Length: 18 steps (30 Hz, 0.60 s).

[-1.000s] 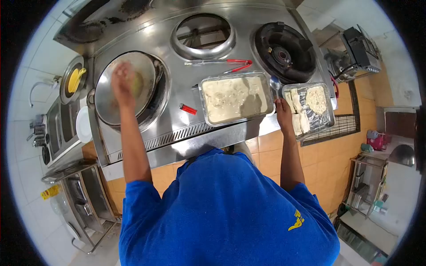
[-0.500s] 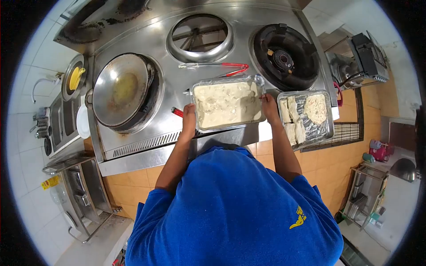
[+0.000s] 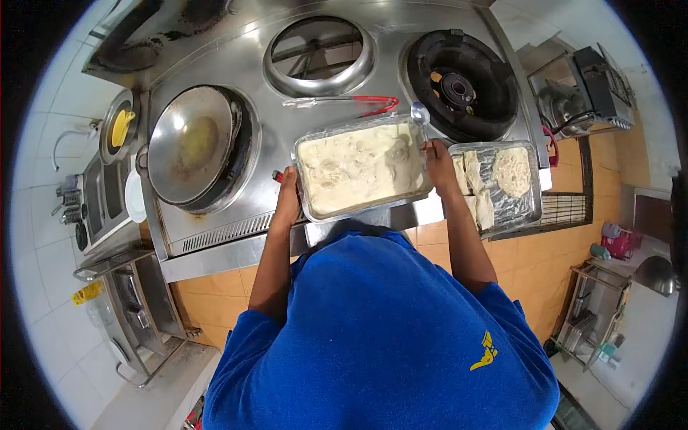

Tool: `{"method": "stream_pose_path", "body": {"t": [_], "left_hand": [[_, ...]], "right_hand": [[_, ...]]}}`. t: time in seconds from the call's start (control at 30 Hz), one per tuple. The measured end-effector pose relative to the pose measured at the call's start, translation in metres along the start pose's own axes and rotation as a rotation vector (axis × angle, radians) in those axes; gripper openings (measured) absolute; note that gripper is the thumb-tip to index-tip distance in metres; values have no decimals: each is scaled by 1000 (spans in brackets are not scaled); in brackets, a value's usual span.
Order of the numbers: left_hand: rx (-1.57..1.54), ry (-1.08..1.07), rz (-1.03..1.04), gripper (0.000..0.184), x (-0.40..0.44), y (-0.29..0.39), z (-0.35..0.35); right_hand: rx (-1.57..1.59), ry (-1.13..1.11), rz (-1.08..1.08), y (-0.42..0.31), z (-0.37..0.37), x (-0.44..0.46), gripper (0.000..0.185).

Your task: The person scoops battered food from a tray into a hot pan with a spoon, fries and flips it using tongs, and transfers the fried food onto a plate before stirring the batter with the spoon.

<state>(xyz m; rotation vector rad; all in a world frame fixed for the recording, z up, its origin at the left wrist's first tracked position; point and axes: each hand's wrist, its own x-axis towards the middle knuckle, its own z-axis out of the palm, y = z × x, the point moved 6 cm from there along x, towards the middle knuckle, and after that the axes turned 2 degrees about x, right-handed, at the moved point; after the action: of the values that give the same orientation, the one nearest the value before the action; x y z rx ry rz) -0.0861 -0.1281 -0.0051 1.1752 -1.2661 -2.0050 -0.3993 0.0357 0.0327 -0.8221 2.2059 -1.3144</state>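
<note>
A clear rectangular tray of pale batter (image 3: 358,168) is held between my two hands, its left end a little lower than its right. My left hand (image 3: 287,197) grips the tray's left side, fingers closed on its edge. On the right edge my right hand (image 3: 438,166) is closed, beside a metal spoon (image 3: 420,113) at the tray's corner. Red-handled tongs (image 3: 358,102) lie behind the tray. A red lighter (image 3: 277,176) shows partly beside my left hand. To the right sits a second tray (image 3: 527,208) with folded pale pieces and a round flat one.
At the left, a wok (image 3: 193,147) with some yellowish oil rests on a burner. An open burner ring (image 3: 320,57) is at the back, and a black burner (image 3: 462,86) at the back right. A sink (image 3: 107,179) and a white plate (image 3: 135,195) are at far left.
My left hand came from over the wok to the tray's left side and took hold. The batter tray has shifted left and tilted slightly.
</note>
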Motion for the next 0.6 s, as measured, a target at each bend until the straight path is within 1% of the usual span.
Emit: {"method": "stream_pose_path", "body": {"t": [0.03, 0.07, 0.17, 0.2, 0.27, 0.33, 0.43, 0.5, 0.53, 0.6], "left_hand": [[-131, -40, -26, 48, 1, -4, -1], [-296, -51, -96, 48, 1, -12, -3], [-427, 74, -187, 48, -15, -12, 0], [-339, 98, -147, 57, -15, -10, -4], [-334, 42, -189, 60, -25, -14, -6], [-314, 7, -212, 64, -43, 4, 4], [-272, 84, -136, 68, -42, -13, -14], [-256, 99, -116, 67, -46, -18, -25], [-247, 106, -106, 67, -49, -18, -29], [-204, 178, -58, 66, -40, -49, -58]], "right_hand": [[-3, -14, 1, -5, 0, -1, 23], [-7, -27, 0, -10, -1, -1, 23], [59, -34, -37, -22, 3, -6, 22], [94, -32, -54, -26, 5, -8, 21], [38, -56, -74, -34, 6, -8, 21], [-3, -86, -78, -42, 6, -12, 21], [-19, -127, -84, -49, 13, -15, 21], [-9, -149, -101, -56, 19, -18, 21], [-56, -170, -83, -61, 21, -20, 21], [-145, -209, -45, -77, 21, -23, 20]]}}
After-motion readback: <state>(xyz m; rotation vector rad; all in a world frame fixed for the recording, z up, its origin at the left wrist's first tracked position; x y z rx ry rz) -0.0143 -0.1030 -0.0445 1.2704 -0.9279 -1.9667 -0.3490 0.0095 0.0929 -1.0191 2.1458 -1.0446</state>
